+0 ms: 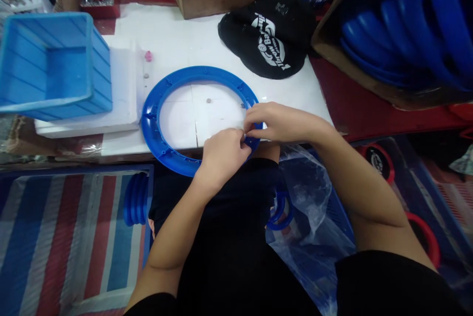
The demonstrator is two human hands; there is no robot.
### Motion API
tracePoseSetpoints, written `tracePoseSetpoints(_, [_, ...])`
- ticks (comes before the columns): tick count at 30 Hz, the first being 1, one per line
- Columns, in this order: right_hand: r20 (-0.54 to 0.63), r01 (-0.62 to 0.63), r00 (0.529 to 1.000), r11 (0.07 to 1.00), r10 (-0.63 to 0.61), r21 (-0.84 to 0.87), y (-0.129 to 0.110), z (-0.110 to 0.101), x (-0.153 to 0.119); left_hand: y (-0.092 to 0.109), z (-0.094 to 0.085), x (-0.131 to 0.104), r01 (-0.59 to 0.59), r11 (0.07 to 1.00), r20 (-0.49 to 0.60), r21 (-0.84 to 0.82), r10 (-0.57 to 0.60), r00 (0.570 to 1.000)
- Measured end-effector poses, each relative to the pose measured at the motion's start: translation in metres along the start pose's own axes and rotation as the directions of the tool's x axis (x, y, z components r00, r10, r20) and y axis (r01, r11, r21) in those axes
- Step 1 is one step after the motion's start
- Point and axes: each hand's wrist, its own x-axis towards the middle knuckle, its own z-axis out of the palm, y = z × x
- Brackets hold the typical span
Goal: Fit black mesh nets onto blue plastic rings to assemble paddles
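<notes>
A blue plastic ring [151,131] lies on the white work surface, its near edge jutting past the table's front. Small studs and ribs show along its upturned channel. My left hand [223,156] is closed over the ring's near right part, thumb and fingers pinched together. Just beyond it, my right hand [271,121] bends over the ring's right side with its fingers pinched. The fingertips of both hands meet close together there, and whatever is between them is hidden or too small to name. Inside the ring lies a small grey disc [209,101].
A light-blue bin [101,74] stands on a white foam slab at left. Behind are a cardboard box [229,3] of pink pieces and a black printed cloth [266,35]. Blue rings [406,35] fill a carton at right. Below hangs a clear plastic bag [310,193].
</notes>
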Motion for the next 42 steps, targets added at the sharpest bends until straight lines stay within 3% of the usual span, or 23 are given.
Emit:
tracePoseSetpoints(2, [-0.12,-0.025,0.993,0.988,0.006,-0.155,-0.011,0.012,-0.01,0.0,0.004,-0.001,0.02,1.0,-0.014,-0.012,-0.02,1.0])
tracePoseSetpoints(5, [-0.285,-0.119,0.958,0.896,-0.009,-0.427,-0.028,0.037,-0.025,-0.003,0.01,-0.001,0.003,1.0,-0.058,-0.02,-0.004,0.998])
tracePoseSetpoints(7, [-0.352,-0.16,0.936,0.848,-0.032,-0.505,-0.035,0.051,-0.033,-0.005,0.013,-0.001,-0.013,0.999,-0.079,-0.032,0.01,0.997])
tracePoseSetpoints(11, [-0.386,-0.174,0.922,0.899,0.006,-0.401,-0.039,0.065,-0.036,-0.006,0.013,0.0,-0.007,0.998,-0.082,-0.056,0.002,0.997])
tracePoseSetpoints(15, [-0.351,-0.175,0.933,0.954,0.081,-0.245,-0.034,0.065,-0.032,-0.006,0.014,0.0,0.006,0.999,-0.08,-0.05,-0.01,0.997])
tracePoseSetpoints(21, [-0.334,-0.137,0.939,0.982,0.087,-0.129,-0.029,0.064,-0.031,-0.008,0.015,-0.001,-0.016,0.999,-0.091,-0.038,0.012,0.996])
tracePoseSetpoints(25, [-0.401,-0.235,0.895,0.97,0.194,-0.057,-0.034,0.064,-0.029,-0.01,0.014,-0.001,-0.012,0.999,-0.088,-0.048,0.008,0.996])
tracePoseSetpoints(31, [-0.407,-0.289,0.876,0.957,0.258,-0.016,-0.036,0.059,-0.028,-0.01,0.014,0.0,-0.009,0.997,-0.106,-0.077,0.001,0.994])
tracePoseSetpoints(36, [-0.383,-0.207,0.912,0.972,0.15,-0.112,-0.037,0.068,-0.035,-0.011,0.012,0.0,-0.027,0.995,-0.097,-0.098,0.017,0.995])
tracePoseSetpoints(42, [-0.445,-0.213,0.891,0.945,0.084,-0.249,-0.041,0.083,-0.036,-0.011,0.012,-0.001,-0.027,0.997,-0.102,-0.078,0.019,0.995])
